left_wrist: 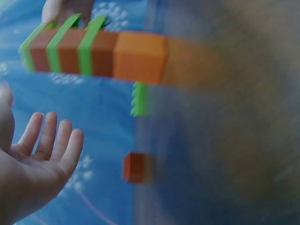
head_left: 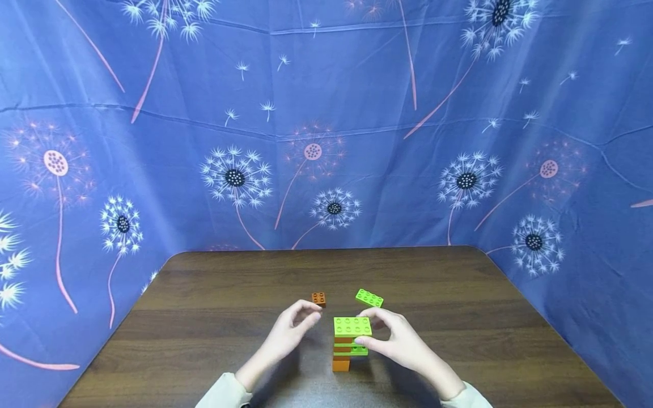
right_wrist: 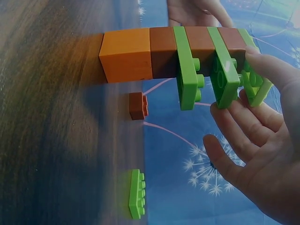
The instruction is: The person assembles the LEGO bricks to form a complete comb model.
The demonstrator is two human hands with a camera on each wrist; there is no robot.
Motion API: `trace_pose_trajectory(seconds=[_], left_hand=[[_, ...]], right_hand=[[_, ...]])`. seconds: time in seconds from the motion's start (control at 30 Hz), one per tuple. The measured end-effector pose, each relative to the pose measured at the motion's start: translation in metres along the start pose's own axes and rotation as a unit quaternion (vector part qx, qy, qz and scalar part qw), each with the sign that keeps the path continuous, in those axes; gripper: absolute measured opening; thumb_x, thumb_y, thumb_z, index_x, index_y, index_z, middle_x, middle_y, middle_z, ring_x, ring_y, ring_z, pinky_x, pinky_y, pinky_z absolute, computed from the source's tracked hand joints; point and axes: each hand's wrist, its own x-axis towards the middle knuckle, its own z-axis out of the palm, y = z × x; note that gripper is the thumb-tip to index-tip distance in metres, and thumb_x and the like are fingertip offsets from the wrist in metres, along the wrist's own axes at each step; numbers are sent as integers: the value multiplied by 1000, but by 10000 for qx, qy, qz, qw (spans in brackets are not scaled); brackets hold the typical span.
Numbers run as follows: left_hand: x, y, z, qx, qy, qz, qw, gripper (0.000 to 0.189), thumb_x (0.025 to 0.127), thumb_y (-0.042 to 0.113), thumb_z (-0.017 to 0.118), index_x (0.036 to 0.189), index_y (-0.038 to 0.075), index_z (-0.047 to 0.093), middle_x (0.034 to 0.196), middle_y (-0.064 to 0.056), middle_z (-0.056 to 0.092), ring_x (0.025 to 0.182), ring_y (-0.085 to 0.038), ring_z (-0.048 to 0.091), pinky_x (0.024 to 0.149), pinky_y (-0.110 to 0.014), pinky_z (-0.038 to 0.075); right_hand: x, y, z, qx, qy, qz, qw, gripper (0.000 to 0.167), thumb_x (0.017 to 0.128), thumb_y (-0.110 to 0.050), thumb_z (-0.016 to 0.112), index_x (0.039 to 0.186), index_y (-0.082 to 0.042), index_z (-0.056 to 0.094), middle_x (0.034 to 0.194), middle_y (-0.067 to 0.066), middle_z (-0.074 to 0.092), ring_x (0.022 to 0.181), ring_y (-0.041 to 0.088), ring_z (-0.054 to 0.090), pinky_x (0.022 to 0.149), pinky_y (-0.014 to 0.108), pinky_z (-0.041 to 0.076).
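A tower of toy building bricks [right_wrist: 164, 54] stands upright on the table. It has an orange brick [right_wrist: 125, 55] at the bottom, then brown bricks alternating with flat green bricks that stick out to the right. My right hand [head_left: 400, 340] holds the top flat green brick [head_left: 352, 326] at its right end, thumb in front and fingers behind. To the tower's left, my left hand [head_left: 291, 331] is raised with relaxed fingers and nothing in it, as the left wrist view shows. Behind that hand lies a loose brown brick [head_left: 318, 298].
A loose flat green brick [head_left: 369, 297] lies behind the tower, toward the right. The brown wooden table [head_left: 229, 283] ends at a blue curtain [head_left: 377, 170] with dandelion prints at the back and sides.
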Motion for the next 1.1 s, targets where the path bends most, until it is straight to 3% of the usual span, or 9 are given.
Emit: trace_pose_trajectory(seconds=[0.17,0.3,0.6,0.8,1.1], left_hand=[[17,2,-16,236,837,-42,9962,18,87,15,66,101,3,64,98,-10,68,87,-6,62,79,-21,52],[29,-3,-24,501,1100,-7,9927,18,84,13,70,99,5,66,97,-9,69,85,-11,63,75,-21,53],[51,-28,-32,1296,639,-291,9891,28,79,14,74,102,-1,66,100,-20,68,86,-25,66,75,-30,54],[61,-44,-28,1442,346,-550,9874,41,77,14,76,109,-7,61,107,-23,66,96,-35,64,81,-41,54],[70,-58,-21,1939,114,-663,9787,49,71,15,80,109,-9,60,102,-21,67,89,-33,62,80,-40,51]], right_hand=[[-1,0,-2,-24,-6,96,10000,31,79,-31,75,106,-25,60,95,-13,67,82,1,57,73,29,51],[-1,0,-2,36,-51,89,9999,31,79,-30,75,106,-25,60,95,-13,67,81,1,58,73,29,51],[-1,2,0,138,-56,-48,9999,30,80,-28,74,107,-23,60,93,-12,67,80,2,60,73,27,51],[-1,0,0,205,-125,22,9997,31,81,-28,73,108,-22,60,95,-11,66,80,2,59,72,27,51],[0,-3,-1,218,-94,7,9997,32,80,-28,74,108,-22,60,92,-12,66,80,1,59,72,26,51]])
